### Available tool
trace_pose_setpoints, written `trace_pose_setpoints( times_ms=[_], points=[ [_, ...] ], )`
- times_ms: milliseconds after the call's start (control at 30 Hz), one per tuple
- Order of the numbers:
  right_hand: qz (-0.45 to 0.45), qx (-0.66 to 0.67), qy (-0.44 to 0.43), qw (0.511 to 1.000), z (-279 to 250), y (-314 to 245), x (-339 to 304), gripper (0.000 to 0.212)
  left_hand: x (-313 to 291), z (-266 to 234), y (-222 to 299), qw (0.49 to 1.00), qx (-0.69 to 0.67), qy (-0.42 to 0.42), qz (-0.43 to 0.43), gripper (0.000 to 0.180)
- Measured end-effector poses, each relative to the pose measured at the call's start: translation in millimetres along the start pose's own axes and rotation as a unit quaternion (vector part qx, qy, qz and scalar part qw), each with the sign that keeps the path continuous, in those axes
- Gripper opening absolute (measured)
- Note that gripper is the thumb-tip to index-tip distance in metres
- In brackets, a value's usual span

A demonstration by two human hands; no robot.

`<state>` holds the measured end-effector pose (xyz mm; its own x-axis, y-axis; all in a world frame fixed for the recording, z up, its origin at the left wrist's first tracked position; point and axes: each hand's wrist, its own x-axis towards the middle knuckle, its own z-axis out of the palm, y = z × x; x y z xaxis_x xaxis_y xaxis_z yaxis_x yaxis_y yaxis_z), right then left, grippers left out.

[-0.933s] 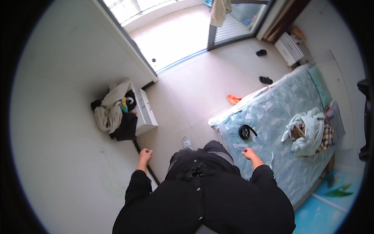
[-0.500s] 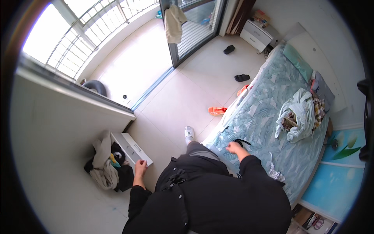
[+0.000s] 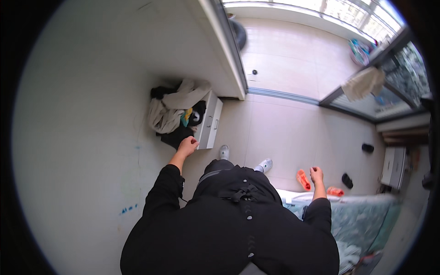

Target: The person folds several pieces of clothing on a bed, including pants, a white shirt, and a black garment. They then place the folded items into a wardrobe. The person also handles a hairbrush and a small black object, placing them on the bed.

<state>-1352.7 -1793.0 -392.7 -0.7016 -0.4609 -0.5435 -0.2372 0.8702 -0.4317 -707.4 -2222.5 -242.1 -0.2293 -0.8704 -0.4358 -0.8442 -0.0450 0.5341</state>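
Note:
My left hand (image 3: 188, 145) is closed, its fingers bent together in front of the near end of a white nightstand (image 3: 213, 126) with drawers. Whether it holds something small I cannot make out. A pile of clothes (image 3: 170, 114), beige and black with a bit of yellow and teal, covers the nightstand's top. On the other side my right hand (image 3: 316, 174) is loosely curled in the air, with nothing showing in it. An orange shoe (image 3: 303, 180) lies on the floor just left of it.
Along the lower right runs the bed (image 3: 362, 224) with a blue-green cover. Black slippers (image 3: 347, 180) and a second orange shoe (image 3: 335, 191) lie beside it. A floor track (image 3: 284, 94) leads to the balcony; a beige cloth (image 3: 364, 85) hangs on the glass door (image 3: 398, 91).
My view has swung left, so the nightstand and wall fill more of it and the bed has slid to the lower right. Both feet now show. My right hand is no longer over the bed cover.

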Motion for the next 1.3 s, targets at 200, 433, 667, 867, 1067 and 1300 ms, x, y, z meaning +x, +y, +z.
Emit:
trace_pose_setpoints(
  times_ms=[200,433,667,867,1067,1300],
  points=[
    [-0.038,-0.068,-0.073,0.994,22.4,-65.4,-5.5,0.030,19.5,-42.0,-54.9,0.977,-0.139,0.027,-0.160,0.026],
    [-0.026,-0.076,-0.118,0.990,32.5,-183.0,-86.8,0.033,137.0,-105.5,-113.5,0.978,-0.082,0.049,-0.186,0.031],
    [0.029,-0.075,-0.128,0.989,45.1,-215.0,-153.2,0.033,220.8,-193.9,-143.9,0.956,0.080,0.099,-0.266,0.074],
    [0.083,-0.120,-0.125,0.981,43.6,-231.1,-200.5,0.037,254.2,-196.9,-184.5,0.950,0.091,0.087,-0.285,0.081],
    [0.062,-0.138,-0.130,0.980,38.4,-253.7,-202.4,0.038,266.3,-183.5,-225.7,0.945,0.230,0.167,-0.164,0.058],
    [0.016,-0.167,-0.130,0.977,48.1,-298.9,-160.3,0.039,208.5,-240.0,-226.3,0.941,-0.067,0.231,-0.238,0.034]
  ],
)
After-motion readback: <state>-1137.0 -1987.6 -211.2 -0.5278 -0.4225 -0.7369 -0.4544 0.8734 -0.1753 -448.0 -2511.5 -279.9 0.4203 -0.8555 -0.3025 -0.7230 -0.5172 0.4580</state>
